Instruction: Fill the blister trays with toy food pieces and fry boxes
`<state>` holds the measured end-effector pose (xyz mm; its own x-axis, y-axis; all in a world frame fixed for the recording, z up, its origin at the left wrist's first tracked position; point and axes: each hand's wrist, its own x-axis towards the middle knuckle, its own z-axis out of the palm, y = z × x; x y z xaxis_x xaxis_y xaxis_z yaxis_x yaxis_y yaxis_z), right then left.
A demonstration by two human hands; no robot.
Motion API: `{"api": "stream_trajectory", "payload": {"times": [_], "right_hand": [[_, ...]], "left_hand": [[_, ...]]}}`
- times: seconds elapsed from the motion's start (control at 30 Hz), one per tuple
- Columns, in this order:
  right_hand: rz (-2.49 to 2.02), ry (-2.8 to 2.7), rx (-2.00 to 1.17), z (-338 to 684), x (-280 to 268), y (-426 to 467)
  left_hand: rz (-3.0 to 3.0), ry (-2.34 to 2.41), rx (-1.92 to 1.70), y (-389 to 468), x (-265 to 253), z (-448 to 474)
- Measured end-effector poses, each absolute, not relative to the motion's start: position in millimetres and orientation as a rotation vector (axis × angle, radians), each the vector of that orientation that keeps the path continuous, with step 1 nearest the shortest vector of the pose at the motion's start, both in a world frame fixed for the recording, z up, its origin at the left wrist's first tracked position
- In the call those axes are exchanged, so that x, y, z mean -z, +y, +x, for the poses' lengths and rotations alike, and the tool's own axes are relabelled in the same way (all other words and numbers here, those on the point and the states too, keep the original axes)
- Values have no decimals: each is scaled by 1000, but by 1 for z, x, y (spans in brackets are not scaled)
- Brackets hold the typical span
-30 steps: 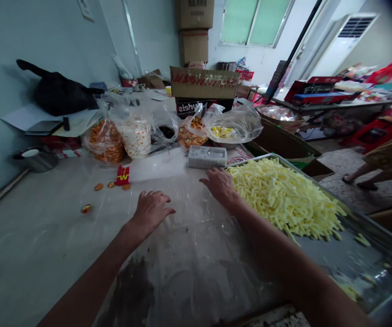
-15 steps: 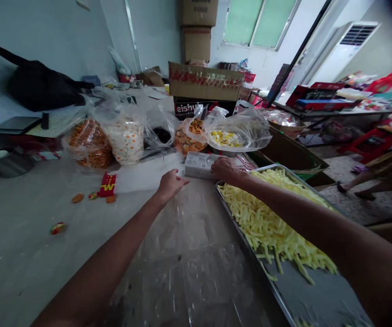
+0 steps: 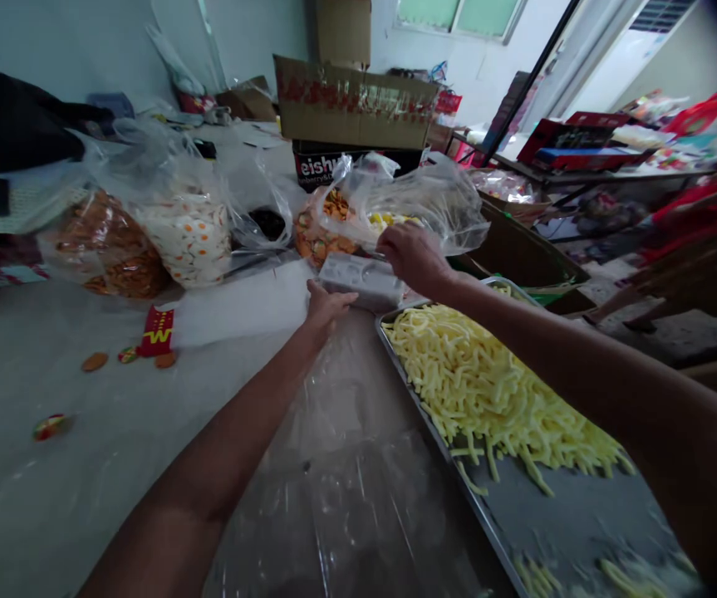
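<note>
left hand [image 3: 328, 306] — spread beside grey tray [image 3: 363, 281] | right hand [image 3: 417, 257] — curled

The left hand [image 3: 326, 307] partly hides the grey block [image 3: 363, 281] (the person [image 3: 707, 241] rightward is blurred).

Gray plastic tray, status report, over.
Tray on table. Left hand at its near-left corner, right hand by its right end. Clear bag close behind.

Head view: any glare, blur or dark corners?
Head view, foreground: glints streak the clear plastic; head view, right edge: the co-worker is smeared by blur; head view, top right: the corner is black; head view, centre: the right hand is recognisable.
</note>
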<state>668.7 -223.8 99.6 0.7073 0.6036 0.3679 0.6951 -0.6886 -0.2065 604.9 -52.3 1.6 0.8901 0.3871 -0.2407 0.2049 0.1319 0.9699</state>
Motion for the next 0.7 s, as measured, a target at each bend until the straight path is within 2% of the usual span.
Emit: {"api": "stream_trajectory", "payload": {"times": [0.1,0.2,0.27,0.37,0.53,0.7], "right_hand": [[-2266,-827,222,634,-128,-243],[-2017,-739,-5,584,-137,-257],[-1890,-701,-203,554,-129,-257],[-1873,-652,-412,524,-98,-247],[-2260,-607,-305,506,-40,-238],[-2606,-601,-99,492,-17,-230]], "left_hand": [[1983,347,-229,-39,-11,565],[2395,-342,-148,-18,-19,503],[2512,-720,-29,-5,-18,465],[2605,-905,25,8,-10,428],[2683,-930,-68,18,4,408],[2739,-955,-136,27,12,400]]}}
